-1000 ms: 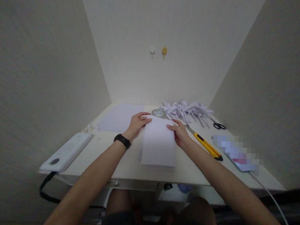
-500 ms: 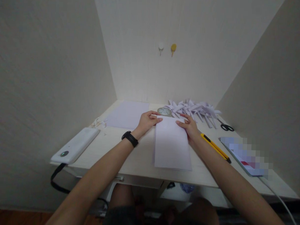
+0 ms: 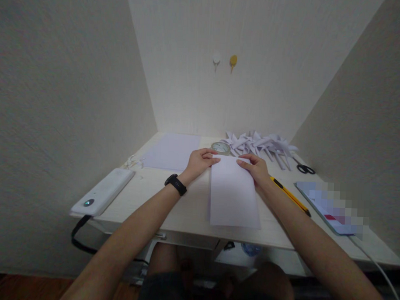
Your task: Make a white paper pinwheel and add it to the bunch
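Note:
A folded sheet of white paper (image 3: 234, 195) lies in front of me, its two layers slightly out of line at the left and bottom edges. My left hand (image 3: 202, 161) pinches its far left corner between thumb and fingers. At the far right corner, my right hand (image 3: 253, 166) grips the same edge, thumb on top. Just beyond the paper rests a roll of clear tape (image 3: 220, 147). Several white paper pinwheels (image 3: 261, 144) are heaped behind my right hand.
Flat white paper (image 3: 173, 151) lies at the back left, near paper scraps (image 3: 133, 161). A white power bank-like device (image 3: 103, 191) sits at the left edge. On the right are a yellow utility knife (image 3: 290, 196), black-handled scissors (image 3: 306, 169) and a phone (image 3: 319, 209) with a cable.
My right fingers have drawn in closer on the paper's far edge. Both hands keep hold of the paper; the whole view has shifted slightly.

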`<state>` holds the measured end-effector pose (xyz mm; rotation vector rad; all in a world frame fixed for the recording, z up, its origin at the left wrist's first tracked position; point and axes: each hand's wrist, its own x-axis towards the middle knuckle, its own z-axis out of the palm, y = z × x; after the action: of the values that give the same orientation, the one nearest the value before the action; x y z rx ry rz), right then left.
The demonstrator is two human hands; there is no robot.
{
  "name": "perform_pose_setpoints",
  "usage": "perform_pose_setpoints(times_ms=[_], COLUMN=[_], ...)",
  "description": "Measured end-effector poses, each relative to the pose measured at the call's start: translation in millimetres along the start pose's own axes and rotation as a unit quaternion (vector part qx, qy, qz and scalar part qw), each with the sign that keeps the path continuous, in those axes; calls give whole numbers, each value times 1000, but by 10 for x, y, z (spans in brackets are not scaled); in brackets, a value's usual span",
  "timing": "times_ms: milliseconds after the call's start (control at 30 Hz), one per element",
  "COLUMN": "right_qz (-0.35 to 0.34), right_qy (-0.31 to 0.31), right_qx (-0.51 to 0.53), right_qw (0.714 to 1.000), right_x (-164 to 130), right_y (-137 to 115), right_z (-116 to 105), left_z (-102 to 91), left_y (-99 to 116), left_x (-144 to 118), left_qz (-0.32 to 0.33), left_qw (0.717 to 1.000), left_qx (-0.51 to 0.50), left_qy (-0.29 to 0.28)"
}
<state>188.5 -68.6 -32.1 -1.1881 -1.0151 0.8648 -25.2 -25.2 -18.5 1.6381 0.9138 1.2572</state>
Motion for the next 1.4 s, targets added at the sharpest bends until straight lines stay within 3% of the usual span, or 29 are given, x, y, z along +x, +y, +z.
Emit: perform_pose_setpoints(times_ms=[433, 533, 633, 767, 867, 1067, 1400], right_qz=[-6, 46, 106, 204, 248, 196, 176], right_qy=[55, 43, -21, -105, -102, -56, -61], right_qx=[2, 81, 142, 138, 141, 138, 138], right_qw=[998, 995, 984, 964, 953, 969, 973], right_x=[22, 25, 35, 20, 5, 18, 9], right_y=[23, -27, -69, -83, -76, -58, -99], right_z=[9, 0, -21, -25, -10, -9, -18], left_z=[21, 25, 25, 18, 15, 25, 22], left_y=[2, 7, 8, -2, 0, 28, -7], left_x=[-8, -16, -14, 3, 7, -12, 12], left_qz=[-15, -20, -28, -30, -23, -21, -19], left_qw=[999, 999, 998, 998, 998, 998, 999], left_qx=[-35, -46, -48, -54, -52, -52, -33], left_qy=[-3, -6, 2, 20, 28, 18, 36])
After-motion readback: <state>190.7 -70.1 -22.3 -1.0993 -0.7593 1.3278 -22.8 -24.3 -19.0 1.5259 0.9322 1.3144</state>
